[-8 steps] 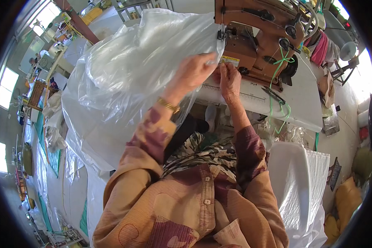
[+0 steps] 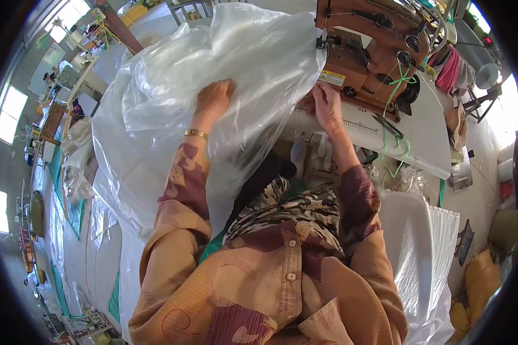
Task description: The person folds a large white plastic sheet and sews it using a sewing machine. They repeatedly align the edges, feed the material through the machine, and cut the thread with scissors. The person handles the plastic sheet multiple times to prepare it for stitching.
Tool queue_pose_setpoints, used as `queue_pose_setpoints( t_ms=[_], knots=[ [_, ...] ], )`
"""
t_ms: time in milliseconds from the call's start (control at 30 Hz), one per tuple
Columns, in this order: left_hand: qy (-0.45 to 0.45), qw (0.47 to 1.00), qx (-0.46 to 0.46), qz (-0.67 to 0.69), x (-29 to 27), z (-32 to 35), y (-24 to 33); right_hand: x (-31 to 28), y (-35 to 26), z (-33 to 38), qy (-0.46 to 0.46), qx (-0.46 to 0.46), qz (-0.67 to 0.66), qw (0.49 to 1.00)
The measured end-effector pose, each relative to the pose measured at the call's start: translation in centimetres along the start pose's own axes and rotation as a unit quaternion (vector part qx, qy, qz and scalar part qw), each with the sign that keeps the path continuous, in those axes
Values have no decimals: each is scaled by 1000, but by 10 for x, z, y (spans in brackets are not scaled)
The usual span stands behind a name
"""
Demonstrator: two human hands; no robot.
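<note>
A large sheet of translucent plastic point(image 2: 155, 144) lies bunched over the left side of the table and hangs toward my lap. My left hand point(image 2: 214, 100) is closed on the plastic, its fingers curled into the folds. Close to the brown sewing machine point(image 2: 380, 52), my right hand point(image 2: 327, 106) pinches the sheet's right edge. That edge runs up under the machine's needle area point(image 2: 322, 41). The right fingertips are partly hidden by the hand itself.
A white worktable point(image 2: 426, 146) with a printed ruler scale bears the machine. Dark thread snips point(image 2: 388, 126) and a green cord point(image 2: 406, 152) lie right of my right hand. White folded sheeting point(image 2: 408, 253) hangs at my right side; a chair point(image 2: 193, 10) stands beyond the table.
My left hand has moved left, away from the machine, onto the middle of the plastic. The right hand stays by the sheet's edge near the machine. The whole view has shifted slightly.
</note>
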State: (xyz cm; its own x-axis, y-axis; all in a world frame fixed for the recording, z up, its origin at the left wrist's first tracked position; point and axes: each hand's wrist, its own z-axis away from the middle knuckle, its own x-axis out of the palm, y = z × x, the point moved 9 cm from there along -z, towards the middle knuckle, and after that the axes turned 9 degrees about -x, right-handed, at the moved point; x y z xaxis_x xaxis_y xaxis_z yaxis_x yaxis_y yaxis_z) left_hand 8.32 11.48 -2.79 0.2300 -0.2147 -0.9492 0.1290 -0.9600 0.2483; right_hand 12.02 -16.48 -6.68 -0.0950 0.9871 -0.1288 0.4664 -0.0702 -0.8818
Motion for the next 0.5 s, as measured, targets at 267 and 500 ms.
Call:
queue_pose_setpoints(
  t_ms=[267, 500],
  knots=[
    [49, 989, 80, 115, 3, -2, -6, 118, 13, 86, -110, 113, -238, 958],
    [63, 984, 113, 125, 3, -3, -15, 188, 40, 155, -235, 150, -218, 935]
  ],
)
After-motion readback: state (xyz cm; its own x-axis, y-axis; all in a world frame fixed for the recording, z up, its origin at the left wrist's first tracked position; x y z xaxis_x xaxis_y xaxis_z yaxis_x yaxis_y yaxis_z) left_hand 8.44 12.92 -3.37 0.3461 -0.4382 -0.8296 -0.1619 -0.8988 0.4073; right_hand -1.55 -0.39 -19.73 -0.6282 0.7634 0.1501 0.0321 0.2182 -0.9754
